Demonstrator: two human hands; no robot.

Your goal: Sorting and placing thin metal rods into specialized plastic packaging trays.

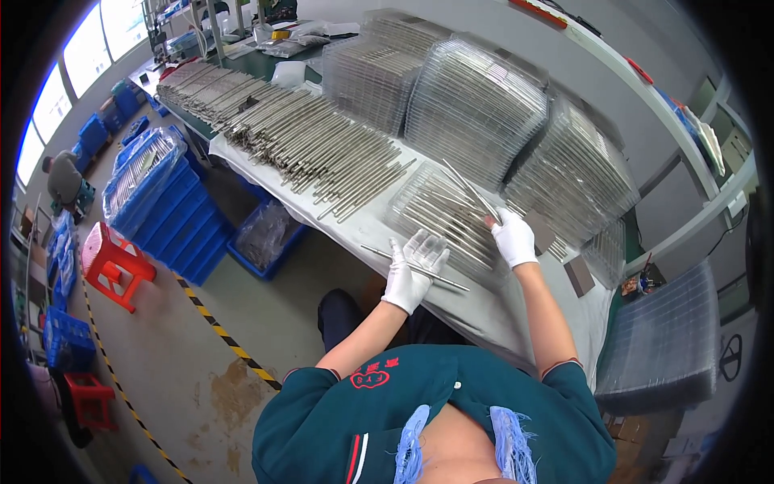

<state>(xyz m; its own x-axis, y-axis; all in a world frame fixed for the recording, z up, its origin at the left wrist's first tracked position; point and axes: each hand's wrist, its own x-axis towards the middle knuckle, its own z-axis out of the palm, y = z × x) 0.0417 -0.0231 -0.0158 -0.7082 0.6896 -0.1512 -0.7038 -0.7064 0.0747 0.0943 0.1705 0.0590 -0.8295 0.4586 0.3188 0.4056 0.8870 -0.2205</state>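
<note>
My left hand [409, 274], in a white glove, is turned palm up near the table's front edge. A thin metal rod [439, 277] lies across its palm and fingers, which are partly spread. My right hand [513, 237], gloved too with a fingertip showing bare, pinches the near end of a few metal rods [466, 185] that slant away to the far left. Beneath them is a clear plastic tray [394, 211] with a row of similar rods in it. The exact number of rods in my right hand is hard to make out.
A long spread of loose metal rods [314, 145] covers the table's left part. Stacked clear trays of rods [476, 101] stand along the back. Grey-brown blocks [579, 276] lie at the right. Blue crates [173, 218] and a red stool [117, 266] stand left on the floor.
</note>
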